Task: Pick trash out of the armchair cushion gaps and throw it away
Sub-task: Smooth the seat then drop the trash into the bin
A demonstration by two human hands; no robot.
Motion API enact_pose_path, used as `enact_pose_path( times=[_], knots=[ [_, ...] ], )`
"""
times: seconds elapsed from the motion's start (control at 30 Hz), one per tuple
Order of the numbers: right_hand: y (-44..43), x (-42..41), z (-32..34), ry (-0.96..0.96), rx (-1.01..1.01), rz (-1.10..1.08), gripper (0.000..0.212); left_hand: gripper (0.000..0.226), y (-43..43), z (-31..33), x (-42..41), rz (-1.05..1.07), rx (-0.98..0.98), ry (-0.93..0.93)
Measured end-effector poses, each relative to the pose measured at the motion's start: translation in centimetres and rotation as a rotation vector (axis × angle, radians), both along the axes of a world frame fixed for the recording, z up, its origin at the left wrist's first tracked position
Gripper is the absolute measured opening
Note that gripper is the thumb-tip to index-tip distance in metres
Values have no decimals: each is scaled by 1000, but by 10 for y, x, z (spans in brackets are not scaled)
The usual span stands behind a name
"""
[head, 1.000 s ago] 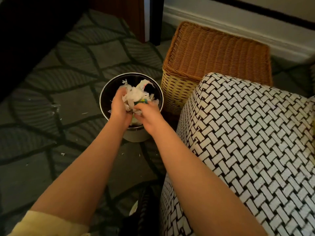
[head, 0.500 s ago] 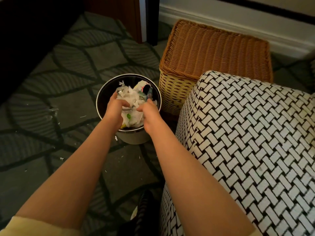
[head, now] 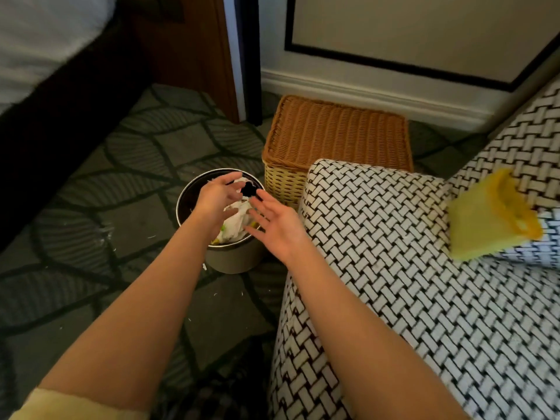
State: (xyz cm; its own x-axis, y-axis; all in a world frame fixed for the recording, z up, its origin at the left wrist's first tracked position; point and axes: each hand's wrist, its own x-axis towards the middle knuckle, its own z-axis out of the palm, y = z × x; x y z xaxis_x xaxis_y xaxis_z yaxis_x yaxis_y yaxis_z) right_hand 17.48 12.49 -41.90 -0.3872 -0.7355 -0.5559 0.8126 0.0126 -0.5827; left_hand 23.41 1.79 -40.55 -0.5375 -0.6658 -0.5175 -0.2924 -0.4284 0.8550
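A pale yellow sleeve point(head: 75, 404) edges the nearest forearm as two bare arms reach out over a dark, leaf-patterned carpet point(head: 127, 207). Right of the arms rises the armchair point(head: 394, 268), covered in black-and-white basketweave, with a yellow cushion point(head: 491, 219) on it farther right. The left hand point(head: 216, 197) and right hand point(head: 277, 225) hover over a round metal bin point(head: 233, 263), palms turned toward each other. The fingers point(head: 227, 179) are spread wide, blurred, and hold nothing.

Directly beneath them the trash point(head: 236, 230), crumpled white paper flecked with green and yellow, fills the bin. It is a shapeless wad with no clear long axis. The bin stands upright on the carpet, mouth up. White scraps point(head: 104, 234) dot the carpet left of the fingers.

Just beyond the fingertips sits a lidded wicker basket point(head: 336, 131), close beside bin and armchair. Behind it run a white baseboard point(head: 363, 92) and a panelled wall point(head: 409, 28). Far left, past a wooden post point(head: 194, 56), is a bed point(head: 33, 40) with white sheets.
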Motion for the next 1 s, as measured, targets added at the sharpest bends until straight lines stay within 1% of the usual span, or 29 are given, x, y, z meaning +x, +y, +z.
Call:
enact_pose_path(
  times=[0.1, 0.17, 0.3, 0.37, 0.53, 0.63, 0.73, 0.93, 0.97, 1.0],
  knots=[
    [36, -12, 32, 56, -42, -63, 42, 49, 33, 32, -14, 35, 48, 86],
    [63, -22, 51, 108, -61, -105, 41, 43, 57, 52, -23, 40, 67, 144],
    [136, -37, 84, 198, -64, -219, 29, 31, 120, 90, -41, -64, 83, 212],
    [173, -40, 95, 202, -59, -304, 24, 28, 158, 106, -50, -156, 116, 245],
    [258, -35, 106, 138, -78, -523, 20, 29, 249, 132, -68, -466, 96, 240],
    [320, -27, 111, 16, -153, -724, 25, 27, 309, 143, -76, -606, 78, 238],
    [369, -22, 116, -84, -255, -907, 31, 26, 358, 148, -82, -682, 91, 235],
    [468, -13, 130, 43, -262, -1054, 27, 23, 464, 146, -87, -923, 60, 220],
    [480, -12, 131, 92, -226, -1051, 26, 22, 475, 143, -87, -974, 31, 212],
    [497, -10, 130, 169, -144, -1038, 27, 22, 492, 141, -87, -1041, -8, 200]
  ],
)
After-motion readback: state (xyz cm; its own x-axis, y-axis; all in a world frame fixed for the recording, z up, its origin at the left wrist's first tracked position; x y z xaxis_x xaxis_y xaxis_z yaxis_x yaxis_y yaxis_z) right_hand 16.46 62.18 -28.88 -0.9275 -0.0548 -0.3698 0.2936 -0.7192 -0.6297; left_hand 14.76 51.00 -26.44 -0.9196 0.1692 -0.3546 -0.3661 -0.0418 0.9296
